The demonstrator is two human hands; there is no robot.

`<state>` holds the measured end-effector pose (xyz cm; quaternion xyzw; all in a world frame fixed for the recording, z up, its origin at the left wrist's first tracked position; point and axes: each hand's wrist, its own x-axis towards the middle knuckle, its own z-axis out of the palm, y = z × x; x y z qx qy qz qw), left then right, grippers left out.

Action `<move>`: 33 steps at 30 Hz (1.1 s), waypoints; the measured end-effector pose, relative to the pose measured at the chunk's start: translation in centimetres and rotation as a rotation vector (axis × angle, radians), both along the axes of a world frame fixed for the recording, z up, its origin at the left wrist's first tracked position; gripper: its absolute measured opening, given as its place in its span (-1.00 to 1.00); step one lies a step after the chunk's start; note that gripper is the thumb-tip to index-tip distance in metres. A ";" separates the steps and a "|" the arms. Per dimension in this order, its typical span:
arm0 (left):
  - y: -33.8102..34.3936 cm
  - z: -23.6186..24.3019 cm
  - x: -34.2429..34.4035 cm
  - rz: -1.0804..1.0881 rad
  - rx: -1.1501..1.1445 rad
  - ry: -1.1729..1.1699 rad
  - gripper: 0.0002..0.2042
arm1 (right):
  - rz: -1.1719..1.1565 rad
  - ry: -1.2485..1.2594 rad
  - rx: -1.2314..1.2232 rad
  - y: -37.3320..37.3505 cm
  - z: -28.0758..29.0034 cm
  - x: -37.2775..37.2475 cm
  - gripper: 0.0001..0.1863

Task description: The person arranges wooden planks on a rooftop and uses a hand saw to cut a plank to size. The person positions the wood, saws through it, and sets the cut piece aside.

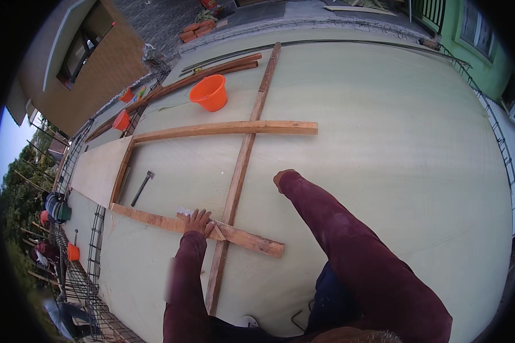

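My left hand [197, 222] lies with fingers spread on a wooden beam [252, 241], next to a small strip of wood [219, 232] on its top. A pale scrap [183, 211] lies beside my fingertips. That beam crosses a long, darker timber [240, 166] running away from me. My right arm reaches forward, and my right hand [281, 178] is over the pale floor, right of the long timber. Its fingers are mostly hidden by the wrist and sleeve. A hammer [143, 187] rests between the near beam and a farther parallel beam [212, 130].
A pale board [100, 170] joins both beams' left ends. An orange bucket [209, 93] stands beyond the far beam, near long timbers [177, 86]. Rebar cages [94, 246] edge the sheet floor on the left, with people [68, 317] beyond. Bricks [197, 30] are stacked at the back.
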<state>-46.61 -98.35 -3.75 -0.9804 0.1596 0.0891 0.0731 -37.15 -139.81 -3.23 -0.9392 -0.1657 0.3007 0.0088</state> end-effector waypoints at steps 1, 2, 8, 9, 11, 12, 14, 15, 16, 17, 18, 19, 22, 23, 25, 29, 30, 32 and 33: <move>-0.4 0.1 -0.6 0.023 0.047 0.015 -0.40 | 0.003 -0.016 0.068 0.9 -0.1 -0.5 -0.67; -0.9 0.2 -1.1 0.169 0.056 0.060 -0.36 | 0.020 -0.029 0.134 1.9 -0.3 -0.9 -0.67; -4.2 3.0 0.6 -0.321 0.252 0.170 -0.40 | 0.292 -0.112 0.129 3.5 -1.5 0.0 -0.67; -2.8 3.5 0.3 -0.247 0.182 0.276 -0.43 | 0.336 -0.097 0.136 5.0 -1.3 -0.7 -0.68; 2.7 5.5 -0.8 0.164 -0.072 0.399 -0.29 | 0.376 -0.086 0.196 9.2 -0.8 -2.0 -0.70; 4.6 5.7 -2.3 0.354 -0.168 0.423 -0.21 | 0.410 -0.071 0.170 10.7 -0.3 -3.5 -0.67; 1.1 6.7 -1.0 0.392 -0.202 0.377 -0.15 | 0.363 -0.067 0.087 6.9 -0.2 -3.0 -0.58; -0.1 7.6 -0.4 0.326 -0.202 0.334 -0.16 | 0.331 -0.076 0.090 4.9 -0.3 -2.2 -0.53; 0.4 7.5 -1.2 0.325 -0.177 0.330 -0.17 | 0.337 -0.076 0.106 4.1 0.4 -2.2 -0.50; 1.0 7.1 -2.0 0.324 -0.157 0.325 -0.18 | 0.339 -0.072 0.113 3.1 0.9 -2.3 -0.46; 1.7 6.6 -2.5 0.361 -0.118 0.343 -0.19 | 0.270 -0.087 0.178 1.6 0.9 -2.0 -0.48; 2.6 6.2 -2.5 0.391 -0.079 0.358 -0.21 | 0.195 -0.107 0.241 0.1 0.8 -1.5 -0.49; 6.0 5.8 -2.4 0.517 -0.078 0.494 -0.23 | 0.064 -0.130 0.220 -2.7 2.6 -2.0 -0.50; 7.0 6.2 -1.6 0.553 -0.092 0.543 -0.23 | 0.027 -0.159 0.199 -4.7 2.7 -1.4 -0.51; 8.3 5.8 -1.1 0.678 -0.200 0.448 -0.31 | -0.040 -0.200 0.125 -8.3 3.0 -0.6 -0.52; 7.9 6.5 -0.1 0.610 -0.216 0.438 -0.35 | -0.168 -0.240 0.046 -13.0 4.2 -0.5 -0.54; 7.3 6.9 0.6 0.586 -0.228 0.432 -0.36 | -0.202 -0.212 0.099 -13.7 4.4 -0.1 -0.54; 5.4 6.2 0.9 0.464 0.010 0.320 -0.39 | -0.235 -0.204 0.112 -13.5 4.9 -0.6 -0.53; 2.5 5.1 1.0 0.340 0.249 0.202 -0.40 | -0.261 -0.199 0.107 -14.0 5.2 -1.0 -0.52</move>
